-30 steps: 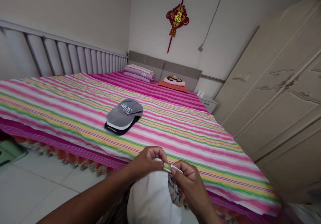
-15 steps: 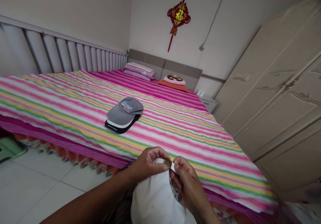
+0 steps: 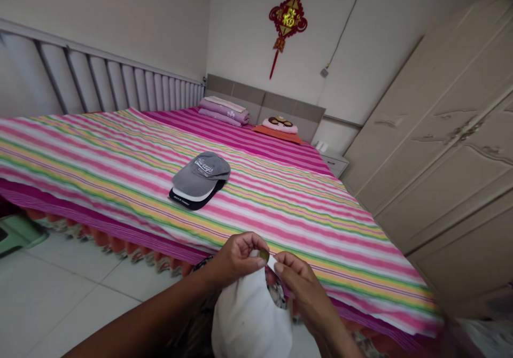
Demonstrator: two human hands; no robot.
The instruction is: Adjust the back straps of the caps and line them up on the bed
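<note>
My left hand and my right hand are raised together above the near edge of the bed. Between them hangs a white baseball cap, with its patterned inner lining showing at the back opening. My left fingertips pinch the cap's back strap close to a small brass buckle. My right thumb and fingers hold the white strap end just beside that buckle. A grey cap lies out of reach on the bed, stacked over a white cap and a dark navy cap.
A pink-striped bed sheet covers a wide bed, with folded bedding and a pillow at its headboard. A cream wardrobe stands right, a bedside cabinet far right, and a green stool on the tiled floor left.
The brass buckle has slid a little up and left along the strap, and its face now shows more. My hands have spread slightly apart, and the view has shifted slightly.
</note>
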